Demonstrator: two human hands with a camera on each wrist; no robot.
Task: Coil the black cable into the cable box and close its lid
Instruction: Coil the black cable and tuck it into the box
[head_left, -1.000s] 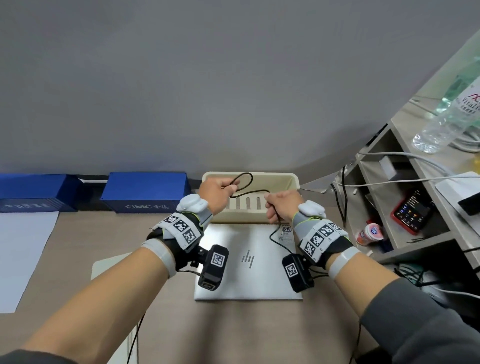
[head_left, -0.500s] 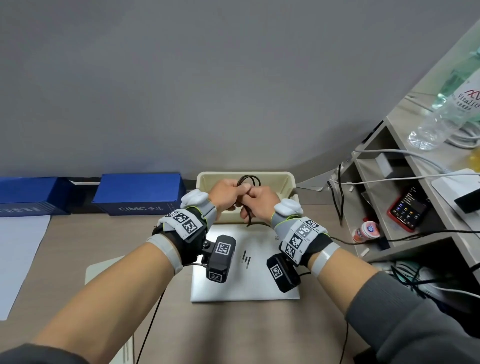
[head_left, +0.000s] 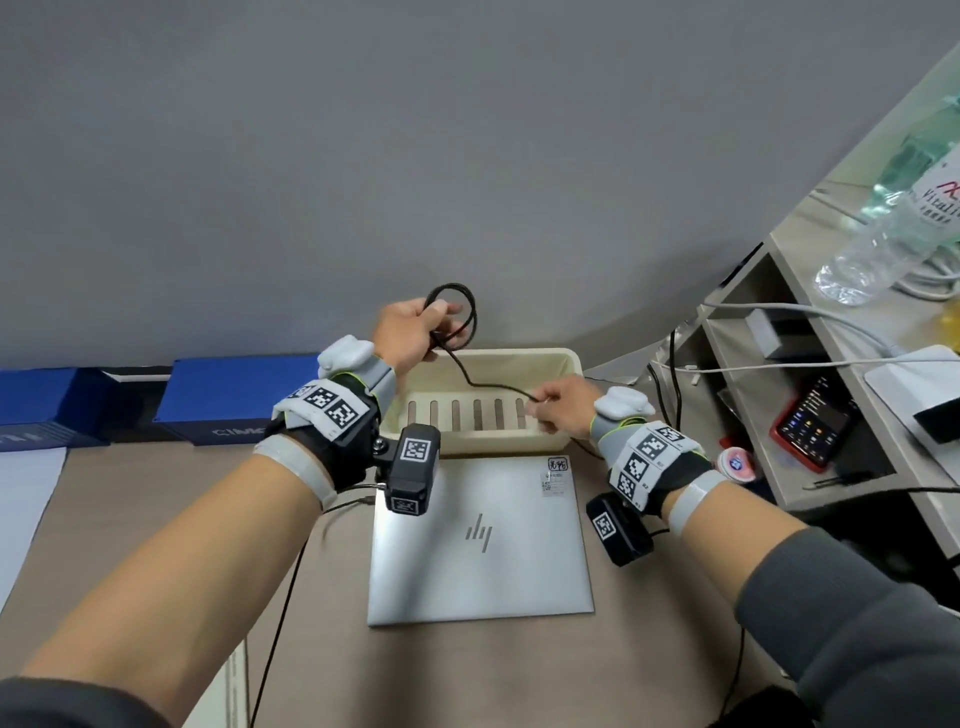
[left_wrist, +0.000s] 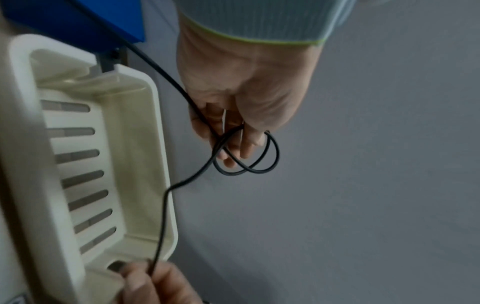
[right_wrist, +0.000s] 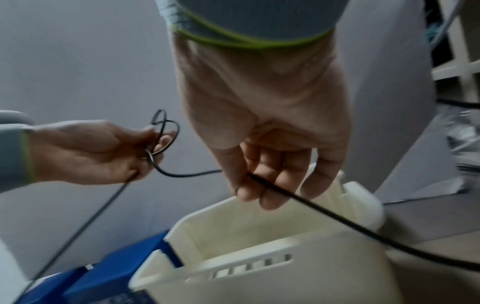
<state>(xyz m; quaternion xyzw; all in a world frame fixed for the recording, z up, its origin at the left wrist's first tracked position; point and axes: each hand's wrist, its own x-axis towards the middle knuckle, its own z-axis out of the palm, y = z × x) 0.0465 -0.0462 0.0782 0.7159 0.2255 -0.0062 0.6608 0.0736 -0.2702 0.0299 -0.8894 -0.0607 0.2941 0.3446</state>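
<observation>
Holding two small loops of the black cable (head_left: 457, 317) pinched in curled fingers, the left hand (head_left: 410, 332) is raised above the back left corner of the cable box (head_left: 558, 364). Right hand (head_left: 563, 410) sits lower, over the box's right end, thumb and fingers pinching the same cable; hands well apart, a slack run of cable hanging between them across the open box. Past the right hand the cable trails off to the right, end not visible. From the left hand another strand drops toward the blue box (head_left: 234, 400). Cable box is cream, slotted front wall, interior looks bare, sits on the table (head_left: 467, 675) against the grey wall. Silver laptop (head_left: 478, 545), closed, lies just in front of the box. Shelf unit (head_left: 831, 415) at right holds a red phone (head_left: 810, 428) and a plastic bottle (head_left: 893, 223). Wrist views blurry.
</observation>
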